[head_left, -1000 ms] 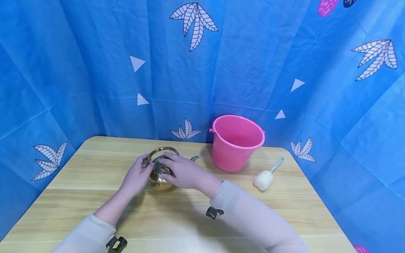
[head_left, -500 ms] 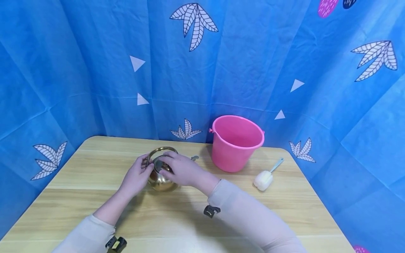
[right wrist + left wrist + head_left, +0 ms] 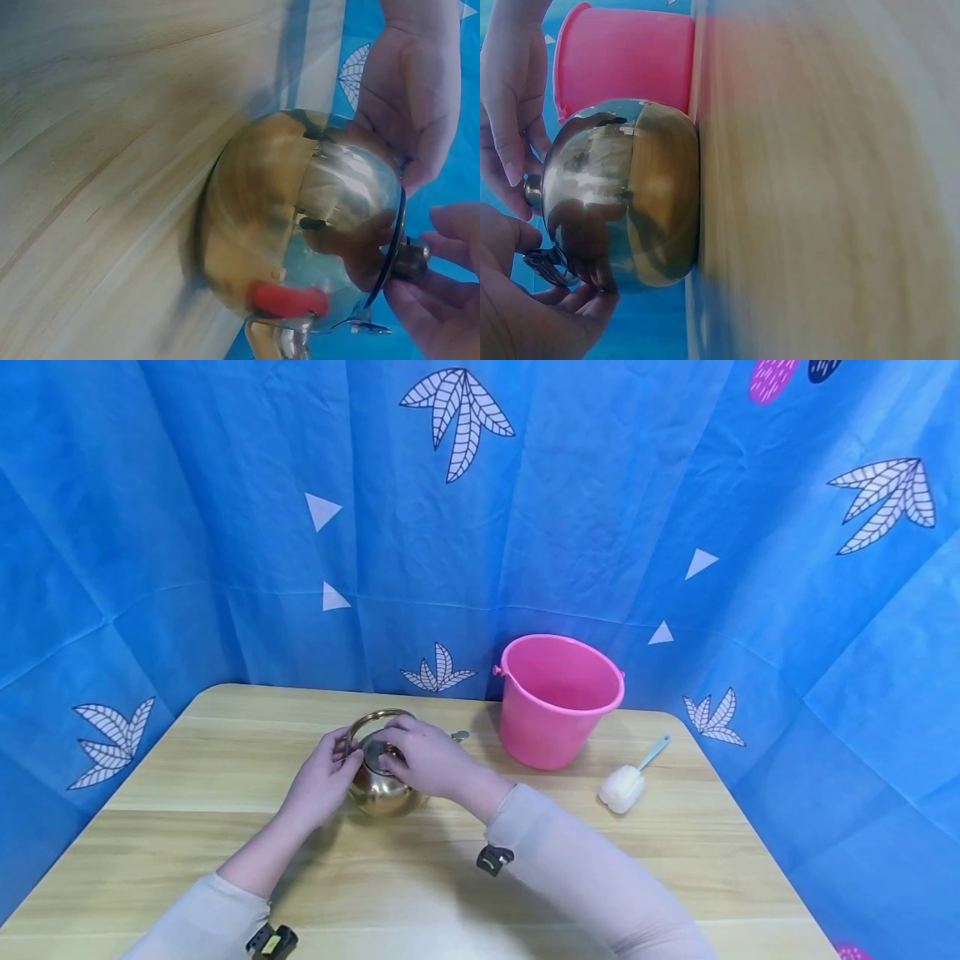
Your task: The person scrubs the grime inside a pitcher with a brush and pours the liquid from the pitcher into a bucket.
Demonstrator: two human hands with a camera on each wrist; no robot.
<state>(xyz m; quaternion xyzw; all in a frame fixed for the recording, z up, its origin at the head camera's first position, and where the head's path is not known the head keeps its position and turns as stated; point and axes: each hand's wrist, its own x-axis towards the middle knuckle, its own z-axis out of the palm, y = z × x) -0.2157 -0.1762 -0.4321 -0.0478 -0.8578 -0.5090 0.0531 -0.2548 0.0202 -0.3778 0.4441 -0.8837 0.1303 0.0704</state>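
A shiny gold kettle (image 3: 384, 797) with a hoop handle (image 3: 378, 713) stands on the wooden table, its spout (image 3: 460, 737) pointing right. My left hand (image 3: 318, 783) grips the handle's left base, thumb on top and fingers against the kettle's side. From the right, my right hand (image 3: 435, 762) reaches over the top and pinches the small knob (image 3: 411, 259) of the lid (image 3: 377, 753). The lid lies over the opening, its dark edge right at the rim in the right wrist view. My right hand hides part of the lid in the head view.
A pink bucket (image 3: 536, 735) stands behind and right of the kettle, near the back edge. Farther right lies a white sponge brush (image 3: 622, 789) with a light blue handle. A blue patterned curtain (image 3: 442, 543) hangs around the table's back and sides.
The lid has turned and settled flatter over the opening, with my right fingers on its knob. My left hand keeps its grip. The bucket and brush stay put.
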